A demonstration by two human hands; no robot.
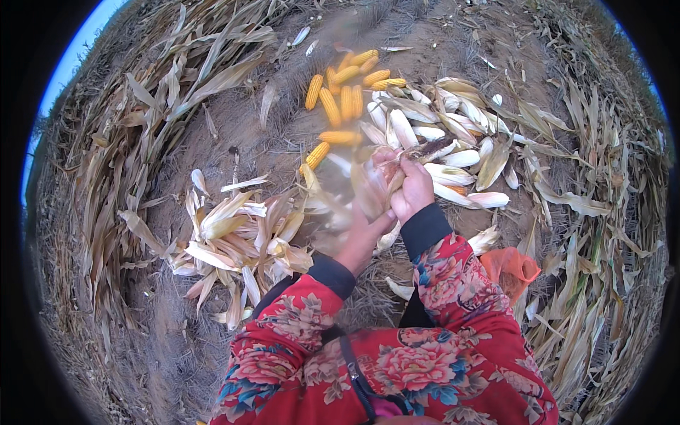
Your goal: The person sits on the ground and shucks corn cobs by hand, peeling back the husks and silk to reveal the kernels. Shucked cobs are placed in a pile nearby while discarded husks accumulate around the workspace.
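My right hand (pixel 411 188) grips a corn ear in its husk (pixel 370 186) near the top, where dark silk shows. From below, my left hand (pixel 361 239) holds the same ear's husk, with its fingers partly hidden behind the leaves. The husk is blurred, and no yellow kernels can be made out on it. Just beyond my hands lie several bare yellow corn cobs (pixel 330 106) in a loose group. To their right is a pile of ears in pale husks (pixel 404 127), close by my right hand.
Stripped husks (pixel 228 228) are heaped at the left. An orange mesh bag (pixel 510 271) lies by my right forearm. Rows of dry corn stalks (pixel 117 202) border the left side, and more dry stalks (pixel 589 223) the right. Bare soil (pixel 175 340) with dry litter lies between.
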